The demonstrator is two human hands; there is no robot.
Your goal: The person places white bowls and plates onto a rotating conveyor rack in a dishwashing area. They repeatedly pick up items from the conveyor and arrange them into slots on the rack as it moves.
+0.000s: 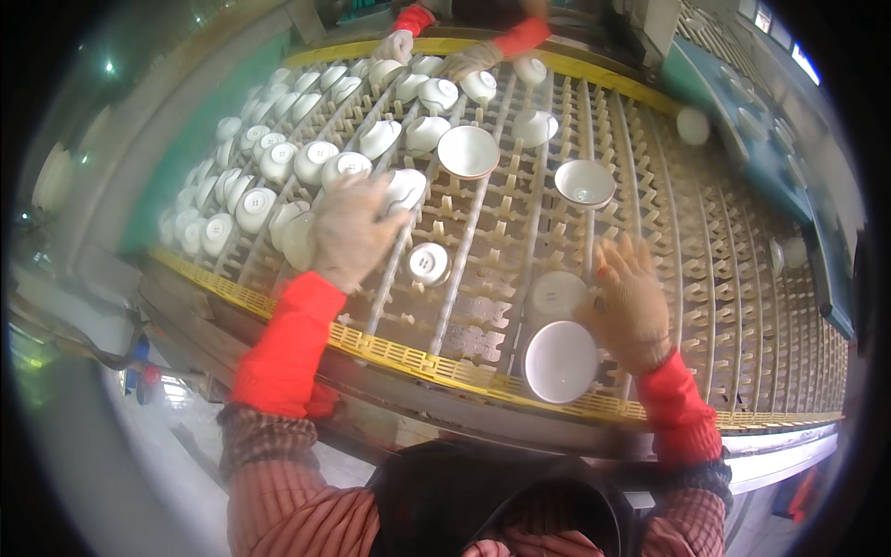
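Note:
My gloved left hand (356,233) is over the pegged conveyor belt (480,278), its fingers at a tilted white bowl (405,189); whether they grip it is not clear. Close to its wrist side leans another white bowl (299,240). Right of that hand a small bowl (428,264) shows its base. My gloved right hand (626,299) has its fingers spread, beside a blurred bowl (559,296) with its base up. Just below, a white bowl (560,362) lies near the yellow belt edge, its inside showing. Two bowls, one brown-rimmed (468,152) and one smaller (585,184), face upward mid-belt.
Across the belt, a co-worker's gloved hands (472,60) are among bowls by the far yellow edge (592,73). Rows of tilted white bowls (277,161) fill the left side, near a green curtain-like sheet (202,139). A blue-green conveyor (773,139) with bowls borders the right.

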